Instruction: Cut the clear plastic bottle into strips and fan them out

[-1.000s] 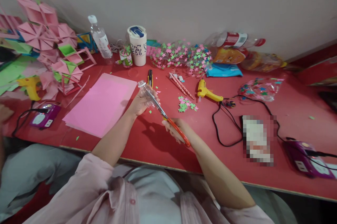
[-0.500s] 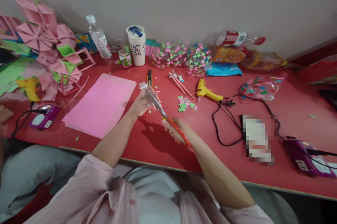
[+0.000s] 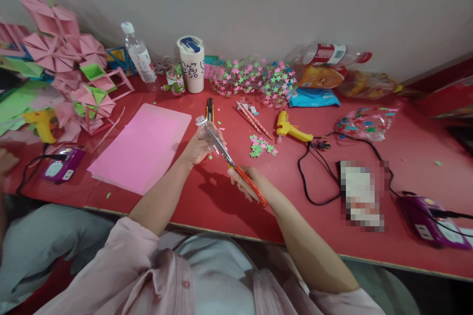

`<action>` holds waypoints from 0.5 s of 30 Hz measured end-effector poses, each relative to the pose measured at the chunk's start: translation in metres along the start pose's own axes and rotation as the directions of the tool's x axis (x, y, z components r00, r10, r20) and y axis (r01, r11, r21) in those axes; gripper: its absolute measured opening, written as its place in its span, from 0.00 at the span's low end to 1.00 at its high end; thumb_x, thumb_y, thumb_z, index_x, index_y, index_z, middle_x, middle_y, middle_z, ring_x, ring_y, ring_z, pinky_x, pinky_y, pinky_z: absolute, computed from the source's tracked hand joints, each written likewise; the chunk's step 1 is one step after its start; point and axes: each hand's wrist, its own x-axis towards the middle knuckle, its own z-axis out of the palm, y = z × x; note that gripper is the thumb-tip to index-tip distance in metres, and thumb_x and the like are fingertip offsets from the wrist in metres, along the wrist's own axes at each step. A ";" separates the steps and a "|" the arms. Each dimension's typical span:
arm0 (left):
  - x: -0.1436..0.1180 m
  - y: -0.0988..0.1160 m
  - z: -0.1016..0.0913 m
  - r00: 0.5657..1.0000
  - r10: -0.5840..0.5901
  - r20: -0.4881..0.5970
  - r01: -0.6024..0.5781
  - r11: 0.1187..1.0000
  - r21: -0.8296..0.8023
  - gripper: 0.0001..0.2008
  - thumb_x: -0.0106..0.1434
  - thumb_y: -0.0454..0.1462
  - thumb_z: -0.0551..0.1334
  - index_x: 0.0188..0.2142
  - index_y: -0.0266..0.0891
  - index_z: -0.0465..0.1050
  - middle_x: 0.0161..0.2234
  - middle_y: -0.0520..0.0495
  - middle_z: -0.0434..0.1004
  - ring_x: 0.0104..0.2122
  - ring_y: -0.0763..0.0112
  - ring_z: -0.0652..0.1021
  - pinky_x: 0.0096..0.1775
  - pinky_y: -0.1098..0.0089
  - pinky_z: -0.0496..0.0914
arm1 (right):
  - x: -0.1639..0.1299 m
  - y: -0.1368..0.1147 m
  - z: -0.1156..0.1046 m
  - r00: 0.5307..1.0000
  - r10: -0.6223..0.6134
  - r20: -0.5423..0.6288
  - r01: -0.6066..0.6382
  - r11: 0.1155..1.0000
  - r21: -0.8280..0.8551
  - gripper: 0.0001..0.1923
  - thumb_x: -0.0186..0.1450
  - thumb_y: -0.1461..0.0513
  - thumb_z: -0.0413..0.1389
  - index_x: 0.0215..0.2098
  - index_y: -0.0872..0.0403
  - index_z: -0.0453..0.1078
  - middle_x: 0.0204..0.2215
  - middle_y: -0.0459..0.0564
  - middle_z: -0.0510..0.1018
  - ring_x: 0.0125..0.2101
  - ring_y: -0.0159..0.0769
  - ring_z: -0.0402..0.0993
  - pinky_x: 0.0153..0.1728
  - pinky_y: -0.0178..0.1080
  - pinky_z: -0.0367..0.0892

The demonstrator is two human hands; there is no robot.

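My left hand (image 3: 198, 149) is closed around a clear plastic bottle piece (image 3: 201, 122), whose neck points up and away from me. Scissors (image 3: 247, 182) with red-orange handles are gripped in my right hand (image 3: 244, 184). Their blades lie against the bottle piece, pointing up to the left; whether they cut into it I cannot tell. Just beyond my left hand lies a yellow and black utility knife (image 3: 210, 109). Pink and green paper stars (image 3: 261, 146) sit in a small heap to the right of the bottle piece.
Pink paper sheets (image 3: 140, 147) lie at left. A yellow glue gun (image 3: 293, 130) with a black cord rests at right. Along the wall stand a water bottle (image 3: 140, 56), a tumbler (image 3: 192, 66) and star-covered plastic (image 3: 254, 78). Another person's hand (image 3: 8, 161) shows at the left edge.
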 end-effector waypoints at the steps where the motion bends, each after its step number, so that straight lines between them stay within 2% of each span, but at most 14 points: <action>1: 0.000 -0.001 0.000 1.000 -0.003 0.004 0.003 1.000 0.007 0.18 0.47 0.34 0.73 0.35 0.41 0.67 0.28 0.55 0.75 0.28 0.72 0.78 0.35 0.68 0.73 | 0.000 0.000 0.000 1.000 -0.002 0.005 0.002 1.000 0.001 0.28 0.57 0.37 0.52 0.24 0.52 0.59 0.10 0.34 0.57 0.08 0.23 0.55 0.12 0.30 0.55; 6: 0.000 -0.002 0.002 0.999 -0.031 0.010 0.031 0.999 0.015 0.20 0.44 0.34 0.74 0.34 0.41 0.67 0.28 0.55 0.76 0.28 0.71 0.78 0.38 0.65 0.73 | -0.001 0.001 0.002 0.999 0.020 -0.031 -0.018 0.997 0.071 0.27 0.57 0.38 0.52 0.23 0.52 0.59 0.10 0.34 0.55 0.08 0.22 0.52 0.11 0.29 0.53; 11: 0.000 -0.003 0.002 0.999 -0.047 -0.009 0.047 0.999 -0.008 0.18 0.46 0.32 0.72 0.34 0.41 0.68 0.27 0.55 0.75 0.32 0.68 0.80 0.43 0.63 0.73 | 0.002 -0.003 0.004 0.995 0.074 -0.072 -0.075 0.997 -0.011 0.25 0.58 0.40 0.53 0.22 0.52 0.59 0.09 0.35 0.56 0.08 0.23 0.53 0.11 0.30 0.52; 15: -0.001 -0.005 0.000 1.000 -0.030 0.003 0.030 0.999 -0.025 0.18 0.46 0.31 0.72 0.35 0.42 0.68 0.28 0.55 0.76 0.30 0.71 0.79 0.41 0.65 0.72 | 0.004 -0.005 0.004 0.993 0.086 -0.082 -0.091 0.994 -0.054 0.26 0.56 0.40 0.56 0.20 0.52 0.58 0.08 0.35 0.57 0.08 0.23 0.53 0.11 0.29 0.51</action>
